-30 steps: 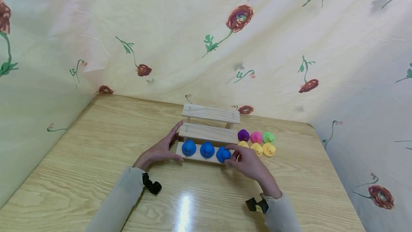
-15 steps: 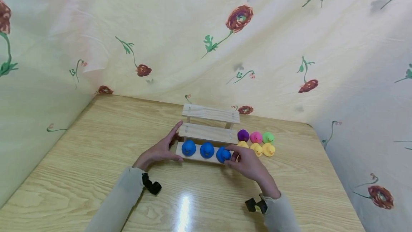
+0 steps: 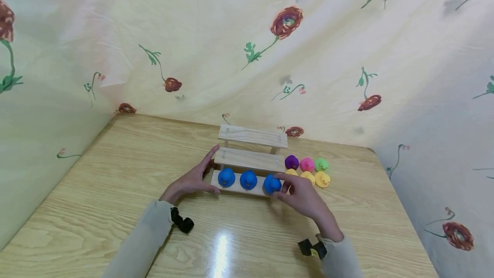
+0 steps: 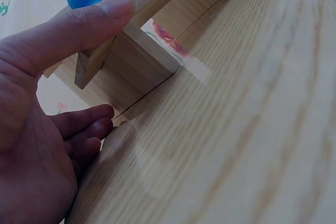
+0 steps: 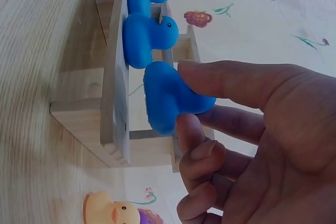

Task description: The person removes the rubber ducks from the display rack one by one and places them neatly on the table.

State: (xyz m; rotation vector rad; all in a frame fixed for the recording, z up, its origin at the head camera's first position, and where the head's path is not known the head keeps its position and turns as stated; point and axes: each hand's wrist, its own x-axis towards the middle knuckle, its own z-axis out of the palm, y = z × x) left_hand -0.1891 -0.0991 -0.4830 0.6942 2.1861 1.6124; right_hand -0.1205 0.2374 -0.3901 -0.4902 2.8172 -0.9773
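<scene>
Three blue rubber ducks line the lowest step of a wooden stepped rack. The left duck and middle duck sit on the step, facing front. My right hand pinches the third blue rubber duck between thumb and fingers. In the right wrist view this duck is turned differently from its neighbours, with a gap between its base and the board. My left hand spans the rack's left end with fingers stretched out. Its thumb lies along the lowest step's edge; the other fingers are beside the side panel.
Right of the rack, purple, pink and green ducks form a back row. Before them are yellow ducks, one partly behind my right hand. The two upper steps hold nothing. A floral cloth hangs behind the table.
My right hand and the duck it pinches have shifted slightly right along the lowest step, widening the gap to the middle duck. My left hand has stayed in place.
</scene>
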